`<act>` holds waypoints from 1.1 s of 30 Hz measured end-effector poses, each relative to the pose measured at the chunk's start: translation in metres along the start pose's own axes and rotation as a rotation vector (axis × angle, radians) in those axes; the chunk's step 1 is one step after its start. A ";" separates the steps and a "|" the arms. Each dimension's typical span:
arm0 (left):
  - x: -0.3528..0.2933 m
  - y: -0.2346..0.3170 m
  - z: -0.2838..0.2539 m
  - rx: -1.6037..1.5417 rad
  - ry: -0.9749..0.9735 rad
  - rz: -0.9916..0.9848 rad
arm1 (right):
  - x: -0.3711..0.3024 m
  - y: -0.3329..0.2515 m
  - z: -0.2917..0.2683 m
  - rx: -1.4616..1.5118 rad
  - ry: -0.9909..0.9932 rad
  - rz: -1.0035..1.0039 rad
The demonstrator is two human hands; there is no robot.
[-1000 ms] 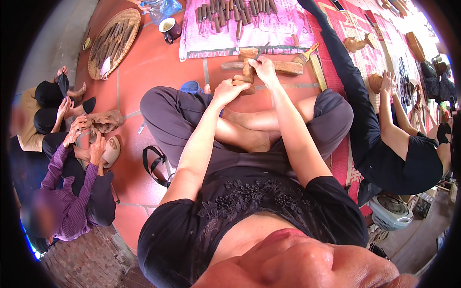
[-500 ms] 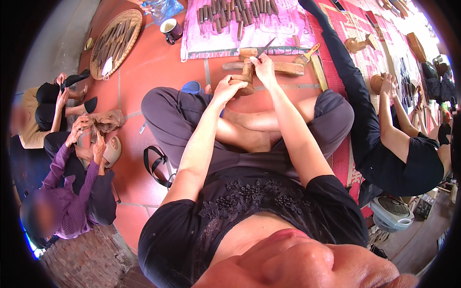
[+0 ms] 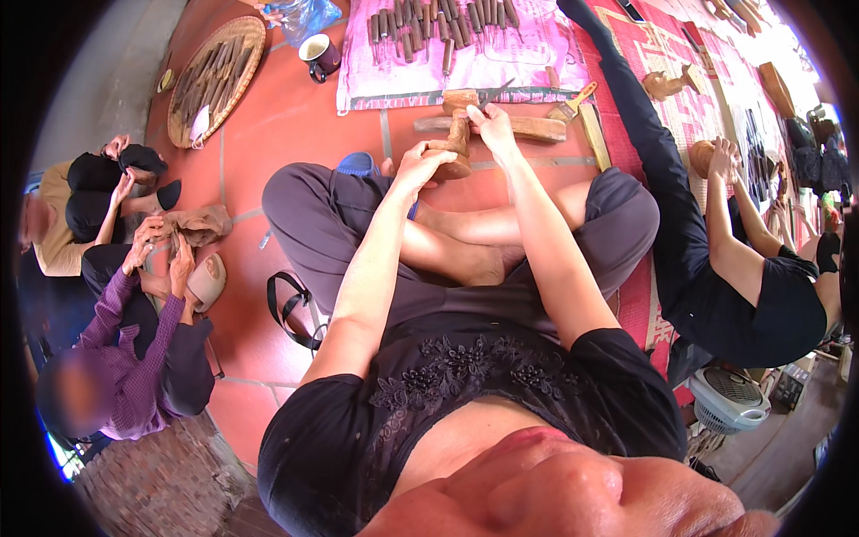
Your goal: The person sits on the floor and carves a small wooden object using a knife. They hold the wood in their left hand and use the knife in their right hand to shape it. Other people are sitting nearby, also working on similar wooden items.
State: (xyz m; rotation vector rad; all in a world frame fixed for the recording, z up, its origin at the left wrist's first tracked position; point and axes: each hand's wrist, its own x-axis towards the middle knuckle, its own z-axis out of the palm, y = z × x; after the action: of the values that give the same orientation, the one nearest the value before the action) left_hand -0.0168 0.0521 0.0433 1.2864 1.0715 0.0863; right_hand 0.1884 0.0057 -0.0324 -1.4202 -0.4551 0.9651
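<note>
My left hand (image 3: pixel 423 168) is wrapped round the broad lower end of a carved wooden piece (image 3: pixel 459 134), which has a narrower stem and a wider top. Beside the stem my right hand (image 3: pixel 491 128) is closed, its fingertips near the wood. From its fingers a thin, dark, pointed blade (image 3: pixel 497 91) juts out; its handle, if any, is hidden. Behind the piece a long wooden block (image 3: pixel 537 129) lies on the tiles. A flat brush (image 3: pixel 571 103) with a wooden handle rests at that block's right end.
Several wooden-handled tools (image 3: pixel 443 27) lie on a pink sheet (image 3: pixel 358 76) ahead. A dark mug (image 3: pixel 319 58) and a round basket (image 3: pixel 255 55) of sticks stand left of it. Two people sit at left; a person (image 3: pixel 747 277) at right works on wood. A fan (image 3: pixel 729 400) stands lower right.
My right hand has shifted slightly left and down along the wooden piece, and the dark blade's angle has flattened. The left hand keeps its hold with little movement.
</note>
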 end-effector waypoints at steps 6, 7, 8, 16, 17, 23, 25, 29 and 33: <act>0.001 -0.004 -0.004 0.017 0.046 -0.016 | -0.018 -0.024 0.020 -0.609 0.041 -0.141; 0.000 -0.004 -0.003 0.011 0.042 -0.015 | -0.018 -0.029 0.020 -0.660 0.079 -0.132; -0.002 -0.003 -0.003 0.006 0.040 -0.011 | -0.019 -0.035 0.022 -0.709 0.117 -0.125; -0.004 0.000 -0.003 -0.008 0.002 -0.016 | -0.026 -0.028 0.014 -0.571 -0.068 -0.165; -0.004 0.001 -0.003 0.009 0.003 -0.011 | -0.028 -0.039 0.017 -0.648 -0.004 -0.202; -0.002 -0.003 0.002 0.005 0.054 0.037 | -0.019 -0.028 0.007 -0.446 0.011 -0.150; -0.001 -0.006 0.001 0.024 0.068 0.037 | -0.026 -0.025 0.010 -0.472 -0.064 -0.221; -0.001 -0.004 0.005 0.105 0.057 0.034 | -0.018 -0.033 0.016 -0.881 0.116 -0.252; 0.001 -0.009 0.006 0.147 0.062 0.077 | -0.008 -0.032 0.007 -0.678 0.069 -0.150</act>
State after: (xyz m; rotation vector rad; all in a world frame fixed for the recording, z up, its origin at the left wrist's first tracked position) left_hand -0.0159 0.0452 0.0348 1.4663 1.0970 0.1076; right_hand 0.1872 0.0080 0.0011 -1.9812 -0.8777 0.6575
